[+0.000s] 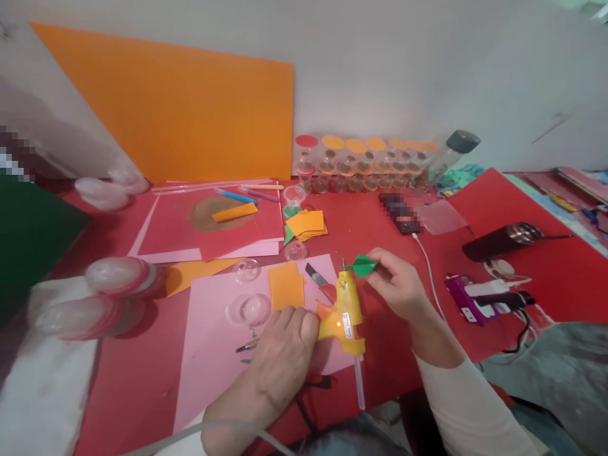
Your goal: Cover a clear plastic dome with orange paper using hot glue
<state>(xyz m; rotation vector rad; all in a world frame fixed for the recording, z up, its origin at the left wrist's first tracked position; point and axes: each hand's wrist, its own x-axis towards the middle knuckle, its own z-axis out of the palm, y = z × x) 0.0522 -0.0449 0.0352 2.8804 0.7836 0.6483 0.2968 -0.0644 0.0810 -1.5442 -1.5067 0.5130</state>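
My left hand (285, 348) is closed around the handle of a yellow glue gun (349, 304), whose small indicator light glows. A clear glue stick (359, 383) sticks out of its back end. Between the thumb and fingers of my right hand (399, 285) is a small folded piece of green paper (363, 266). The gun's metal nozzle is right at the left edge of that paper; whether they touch I cannot tell. Beneath my left hand lies a pink sheet (204, 342) with orange paper pieces (285, 285), a cutter blade (317, 278) and clear plastic domes (256, 310).
Behind stand rows of clear cups with orange discs (365, 158) and a bottle (444, 158). A phone (399, 213), a dark tumbler (503, 240) and a purple power strip (468, 304) with cables are on the right. Stacked plastic cups (114, 278) lie at left, below an orange board (199, 107).
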